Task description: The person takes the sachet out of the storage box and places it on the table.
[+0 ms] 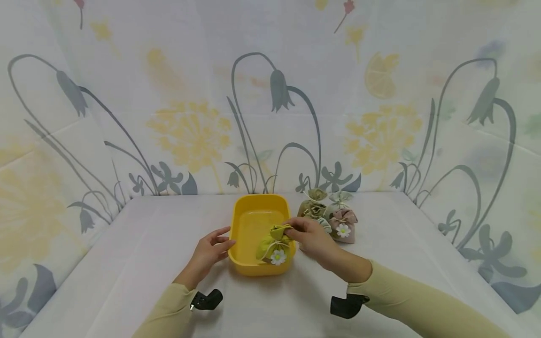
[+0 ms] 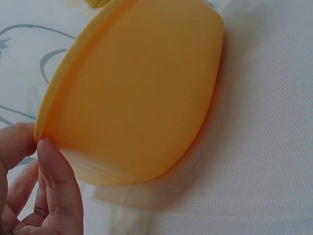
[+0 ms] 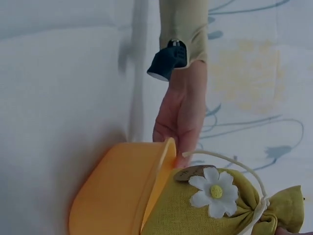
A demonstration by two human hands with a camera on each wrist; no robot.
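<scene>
A yellow plastic tub stands on the table in front of me. My left hand pinches its left rim between thumb and fingers, as the left wrist view shows at the tub's edge. Over the tub's near right corner, my right hand grips the gathered top of a yellow-green drawstring pouch. In the right wrist view this pouch carries a white cloth flower, a small brown tag and a pale cord. Its lower part is hidden behind the tub wall there.
Several more drawstring pouches stand grouped right of the tub, among them a dusty pink one with a white flower, an olive-brown one and a pale grey one. A flower-printed cloth hangs behind the white table.
</scene>
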